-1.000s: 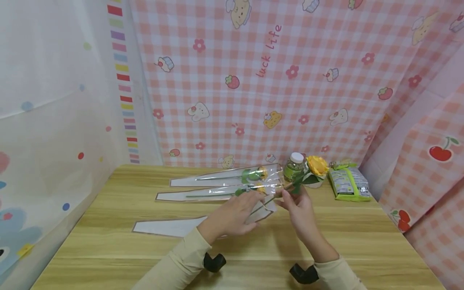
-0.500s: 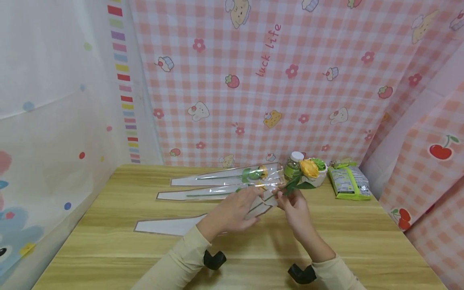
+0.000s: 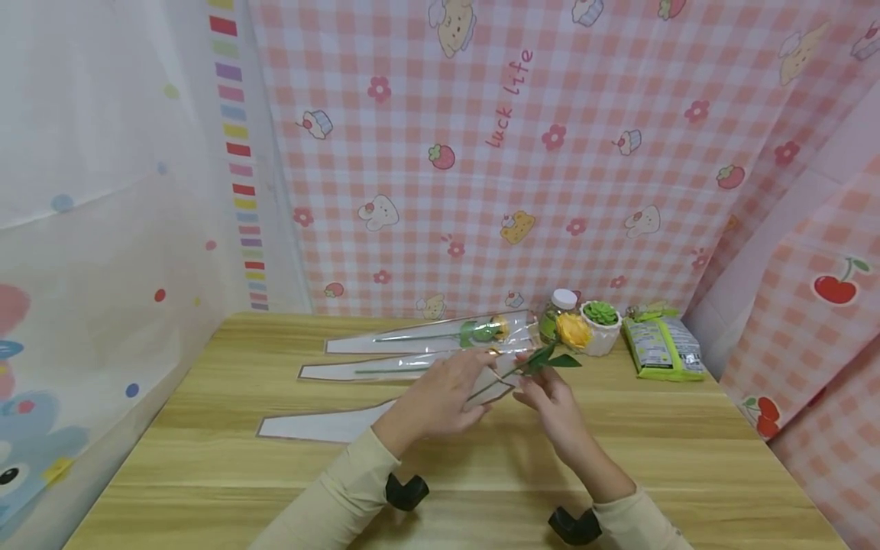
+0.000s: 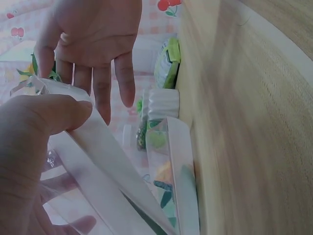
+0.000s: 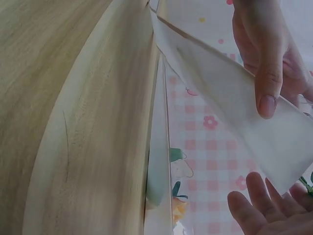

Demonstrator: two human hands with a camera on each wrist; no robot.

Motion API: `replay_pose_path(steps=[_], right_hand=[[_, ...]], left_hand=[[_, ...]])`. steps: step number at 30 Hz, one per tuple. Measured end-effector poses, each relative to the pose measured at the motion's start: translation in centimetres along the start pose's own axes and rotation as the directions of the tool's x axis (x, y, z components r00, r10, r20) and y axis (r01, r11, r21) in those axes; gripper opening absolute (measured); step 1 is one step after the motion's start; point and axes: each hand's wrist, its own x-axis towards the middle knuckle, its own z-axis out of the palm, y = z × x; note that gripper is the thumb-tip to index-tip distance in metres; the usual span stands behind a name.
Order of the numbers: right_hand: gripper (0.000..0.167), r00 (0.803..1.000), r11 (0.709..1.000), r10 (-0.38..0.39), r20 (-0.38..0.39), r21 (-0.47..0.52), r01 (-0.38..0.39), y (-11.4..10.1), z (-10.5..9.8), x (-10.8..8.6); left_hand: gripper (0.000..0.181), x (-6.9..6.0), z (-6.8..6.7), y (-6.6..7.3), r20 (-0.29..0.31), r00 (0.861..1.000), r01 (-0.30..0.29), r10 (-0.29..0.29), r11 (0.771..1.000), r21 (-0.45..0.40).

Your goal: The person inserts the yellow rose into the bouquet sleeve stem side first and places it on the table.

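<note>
My left hand [image 3: 440, 397] holds a long, tapered white-and-clear flower sleeve [image 3: 302, 426] near its wide mouth. In the left wrist view its thumb [image 4: 63, 111] lies along the sleeve's white side. A yellow artificial rose [image 3: 574, 331] with dark green leaves slants into that mouth, its stem partly inside. At the leaves, my right hand [image 3: 560, 412] pinches the stem between thumb and forefinger; its other fingers [image 4: 100, 93] hang fairly straight in the left wrist view. Behind lie two more sleeves, a back one [image 3: 357, 346] and a nearer one [image 3: 323, 372], each with a yellow flower inside.
At the back right stand a white-capped jar [image 3: 564, 299] and a white pot [image 3: 602, 340] with a green succulent. Right of them lies a green-and-grey packet [image 3: 663, 347]. A pink checked curtain [image 3: 412, 183] hangs behind the wooden table [image 3: 206, 489].
The rose has moved left and down, deeper into the sleeve, with my right hand following slightly. The succulent pot has come into view behind it. My left hand keeps its place on the sleeve.
</note>
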Motion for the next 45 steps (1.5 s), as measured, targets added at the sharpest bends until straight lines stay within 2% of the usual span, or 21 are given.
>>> replay_pose_path(steps=[8, 14, 18, 25, 28, 32, 34, 35, 36, 38, 41, 43, 45], right_hand=[[0.046, 0.994, 1.0, 0.012, 0.109, 0.005, -0.012, 0.5, -0.3, -0.2], [0.049, 0.979, 0.999, 0.028, 0.203, -0.031, -0.022, 1.2, -0.7, -0.4], [0.051, 0.97, 0.998, 0.05, 0.238, -0.052, -0.039, 1.5, -1.0, -0.5], [0.049, 0.954, 0.995, 0.066, 0.293, -0.094, -0.041, 1.8, -1.5, -0.7], [0.048, 0.933, 0.987, 0.076, 0.352, -0.157, -0.022, 1.9, -2.1, -0.8], [0.055, 0.874, 0.966, 0.152, 0.462, -0.257, -0.032, 2.2, -4.1, -0.9], [0.06, 0.856, 0.958, 0.2, 0.476, -0.28, -0.069, 2.5, -5.6, -0.9], [0.06, 0.858, 0.956, 0.214, 0.467, -0.282, -0.085, 2.6, -6.4, -0.8], [0.06, 0.869, 0.955, 0.223, 0.442, -0.277, -0.104, 2.7, -7.2, -0.7], [0.059, 0.908, 0.959, 0.213, 0.36, -0.257, -0.122, 2.6, -8.7, -0.5], [0.054, 0.965, 0.972, 0.127, 0.229, -0.221, -0.075, 1.8, -10.1, -0.1], [0.052, 0.984, 0.98, 0.067, 0.167, -0.198, -0.034, 1.1, -10.6, 0.3], [0.052, 0.99, 0.982, 0.024, 0.136, -0.187, 0.002, 0.2, -10.7, 0.6]], left_hand=[[0.061, -0.1, 0.3, -0.4, -0.052, 0.999, -0.008, 0.007, 1.0, -0.027], [0.063, -0.2, 0.3, -0.6, -0.09, 0.996, -0.033, 0.028, 0.998, -0.057], [0.065, -0.2, 0.3, -0.7, -0.124, 0.991, -0.059, 0.048, 0.995, -0.085], [0.063, -0.3, 0.1, -0.6, -0.125, 0.992, -0.042, 0.031, 0.995, -0.092], [0.064, -0.3, 0.1, -0.7, -0.139, 0.99, -0.051, 0.037, 0.994, -0.096], [0.065, -0.3, 0.1, -0.9, -0.159, 0.986, -0.074, 0.059, 0.993, -0.088], [0.065, -0.3, 0.2, -0.9, -0.156, 0.986, -0.078, 0.065, 0.993, -0.084], [0.065, -0.4, 0.2, -1.0, -0.152, 0.986, -0.079, 0.066, 0.993, -0.082], [0.065, -0.4, 0.2, -1.0, -0.144, 0.987, -0.077, 0.065, 0.994, -0.081], [0.064, -0.4, 0.2, -1.1, -0.127, 0.99, -0.066, 0.057, 0.995, -0.071], [0.065, -0.5, 0.3, -1.2, -0.106, 0.994, -0.046, 0.039, 0.997, -0.062], [0.065, -0.5, 0.3, -1.2, -0.095, 0.995, -0.035, 0.03, 0.998, -0.055], [0.065, -0.5, 0.3, -1.2, -0.091, 0.995, -0.035, 0.03, 0.998, -0.058]])
